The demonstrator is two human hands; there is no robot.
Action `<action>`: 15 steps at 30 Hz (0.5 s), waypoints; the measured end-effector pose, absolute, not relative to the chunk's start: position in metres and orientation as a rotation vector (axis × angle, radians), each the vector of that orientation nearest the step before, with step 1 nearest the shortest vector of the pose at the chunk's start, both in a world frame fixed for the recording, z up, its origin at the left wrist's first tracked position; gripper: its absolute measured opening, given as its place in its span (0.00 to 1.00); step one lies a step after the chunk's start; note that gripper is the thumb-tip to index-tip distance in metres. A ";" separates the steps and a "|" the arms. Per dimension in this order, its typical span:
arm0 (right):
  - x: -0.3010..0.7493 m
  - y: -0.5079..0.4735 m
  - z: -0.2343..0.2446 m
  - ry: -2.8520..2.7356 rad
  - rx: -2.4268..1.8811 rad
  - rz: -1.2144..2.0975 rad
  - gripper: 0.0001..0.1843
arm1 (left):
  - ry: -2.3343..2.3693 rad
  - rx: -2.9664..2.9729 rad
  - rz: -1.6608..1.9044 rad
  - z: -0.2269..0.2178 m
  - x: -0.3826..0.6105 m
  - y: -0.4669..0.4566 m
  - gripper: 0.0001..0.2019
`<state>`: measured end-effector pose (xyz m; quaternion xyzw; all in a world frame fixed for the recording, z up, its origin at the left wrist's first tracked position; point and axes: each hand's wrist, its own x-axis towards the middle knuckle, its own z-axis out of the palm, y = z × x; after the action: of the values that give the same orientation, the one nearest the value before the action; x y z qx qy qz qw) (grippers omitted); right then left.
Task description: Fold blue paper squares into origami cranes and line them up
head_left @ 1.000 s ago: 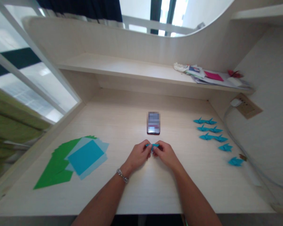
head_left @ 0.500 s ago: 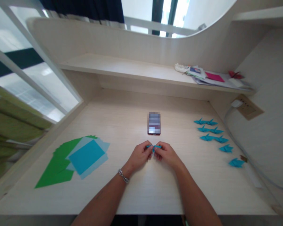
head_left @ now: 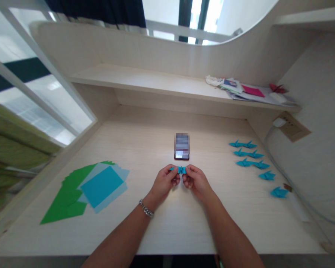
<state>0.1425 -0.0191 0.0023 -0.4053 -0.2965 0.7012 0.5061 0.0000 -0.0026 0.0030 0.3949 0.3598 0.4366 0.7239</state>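
Observation:
Both hands meet over the middle of the pale wooden desk (head_left: 167, 227), pinching a small folded blue paper figure (head_left: 180, 170) between them. My left hand (head_left: 165, 182), with a metal bracelet at the wrist, grips its left side with closed fingers. My right hand (head_left: 194, 180) grips its right side the same way. The paper is held just in front of a phone (head_left: 181, 146) lying flat on the desk.
Several finished blue paper cranes (head_left: 248, 154) lie in rows at the right. A fan of blue sheets (head_left: 102, 185) over green sheets (head_left: 65, 197) lies at the left. A shelf holds papers (head_left: 248, 91) at the back right; a cable (head_left: 284, 163) runs from a wall socket.
Both hands have lifted slightly and moved a little toward the phone, and the blue paper between them now looks more bunched together.

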 end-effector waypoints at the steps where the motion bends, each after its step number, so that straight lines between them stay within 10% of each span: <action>1: 0.142 -0.019 0.003 -0.686 -0.959 1.698 0.15 | 0.761 0.812 0.970 0.004 0.001 -0.003 0.13; 15: 0.147 -0.021 0.006 -0.815 -1.057 1.624 0.16 | 0.817 0.969 1.000 0.009 -0.003 -0.003 0.13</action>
<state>0.1475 -0.0207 0.0057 -0.4365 -0.3364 0.6705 0.4967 -0.0026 -0.0027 0.0086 0.4334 0.3654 0.4476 0.6916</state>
